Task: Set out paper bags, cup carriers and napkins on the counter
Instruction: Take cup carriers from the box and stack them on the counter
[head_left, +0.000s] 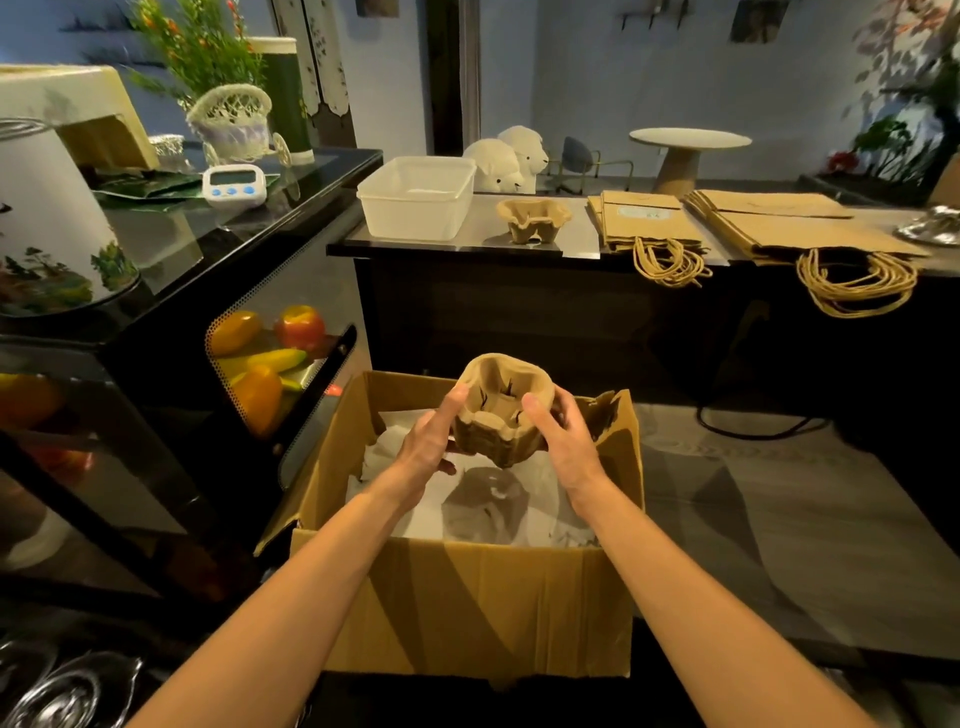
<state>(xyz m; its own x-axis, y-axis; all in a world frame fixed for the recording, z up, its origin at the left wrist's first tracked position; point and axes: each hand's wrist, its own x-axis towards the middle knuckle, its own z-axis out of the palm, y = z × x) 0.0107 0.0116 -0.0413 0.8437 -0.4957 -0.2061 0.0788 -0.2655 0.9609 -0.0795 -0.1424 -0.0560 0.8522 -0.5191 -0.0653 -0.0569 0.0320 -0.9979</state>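
Observation:
Both my hands hold a stack of brown pulp cup carriers (498, 415) above an open cardboard box (478, 597). My left hand (431, 441) grips its left side and my right hand (563, 441) grips its right side. White napkins (415, 499) lie in the bottom of the box. On the counter (478, 244) beyond stands another cup carrier (534, 221). To its right lie two flat piles of brown paper bags (641, 221) (795, 223), their cord handles hanging over the counter's front edge.
A white plastic tub (415, 202) stands at the counter's left end, with white plush animals (506, 158) behind it. A glass display case (171, 322) with fake fruit is on my left, and a white timer (234, 184) lies on top. A cable lies on the floor at right.

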